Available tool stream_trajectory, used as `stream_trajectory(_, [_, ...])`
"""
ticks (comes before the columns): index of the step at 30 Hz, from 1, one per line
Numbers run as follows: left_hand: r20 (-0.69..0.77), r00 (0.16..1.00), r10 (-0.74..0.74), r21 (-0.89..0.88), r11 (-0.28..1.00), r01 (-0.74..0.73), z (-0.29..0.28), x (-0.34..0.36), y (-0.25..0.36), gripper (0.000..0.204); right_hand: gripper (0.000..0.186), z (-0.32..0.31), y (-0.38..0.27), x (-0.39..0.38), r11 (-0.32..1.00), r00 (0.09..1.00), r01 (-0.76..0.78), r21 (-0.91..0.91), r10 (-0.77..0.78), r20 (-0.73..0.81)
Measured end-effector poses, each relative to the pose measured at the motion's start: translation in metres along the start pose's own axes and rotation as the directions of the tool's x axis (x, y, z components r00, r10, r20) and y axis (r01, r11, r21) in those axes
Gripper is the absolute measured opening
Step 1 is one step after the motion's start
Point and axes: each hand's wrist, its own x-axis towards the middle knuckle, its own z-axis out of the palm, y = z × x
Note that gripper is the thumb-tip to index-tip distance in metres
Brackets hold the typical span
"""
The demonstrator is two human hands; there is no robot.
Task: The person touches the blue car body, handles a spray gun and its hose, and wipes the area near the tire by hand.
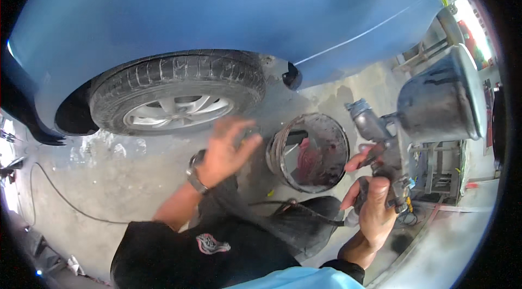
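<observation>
1. Head view: a right hand [375, 212] wraps the grip of a dark spray gun [386, 148], forefinger by the trigger; whether it is pulled cannot be told.
2. Blurred in front of the wheel [176, 111], the left hand [228, 148] has its fingers spread wide, apparently empty.
3. The gun sits to the right of an open black bucket [276, 153], its nozzle [358, 108] facing the blue car [217, 12], its large cup [437, 104] jutting right.
4. Good handling would seem to call for a steady wrist under that bulky cup, with the nozzle aimed clear of the bare left hand.
5. A dark hose [329, 220] runs from the grip across the trousers [310, 229]; it could snag on a knee or the bucket, so slack deserves watching.
6. Beyond, reddish stains mark the bucket's inside, a metal rack [435, 169] stands at right, and a thin cable [79, 207] curves over the floor [130, 180] at left, a likely trip hazard.
</observation>
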Motion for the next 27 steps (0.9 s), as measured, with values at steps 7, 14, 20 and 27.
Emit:
stream_trajectory(7, [-0.183,0.87,0.457,0.527,0.793,-0.305,-0.111,0.096,-0.001,0.019,0.071,0.018,-0.007,-0.008,0.997,0.996,0.059,0.045,-0.056,-0.064])
stream_trajectory(14, [-0.297,0.885,0.358,0.482,0.856,-0.184,-0.133,0.129,-0.035,0.023,0.06,0.042,-0.018,-0.02,0.987,0.989,-0.144,0.076,0.145,-0.006])
stream_trajectory(20, [-0.349,0.922,0.167,0.508,0.86,0.036,-0.13,0.126,-0.043,0.025,0.067,0.063,-0.022,-0.022,1.0,0.987,-0.005,0.014,0.007,-0.16])
stream_trajectory(27, [-0.335,0.929,0.158,0.499,0.866,0.032,-0.132,0.124,-0.042,0.018,0.056,0.081,-0.029,-0.016,0.98,0.969,-0.156,0.125,0.177,-0.173])
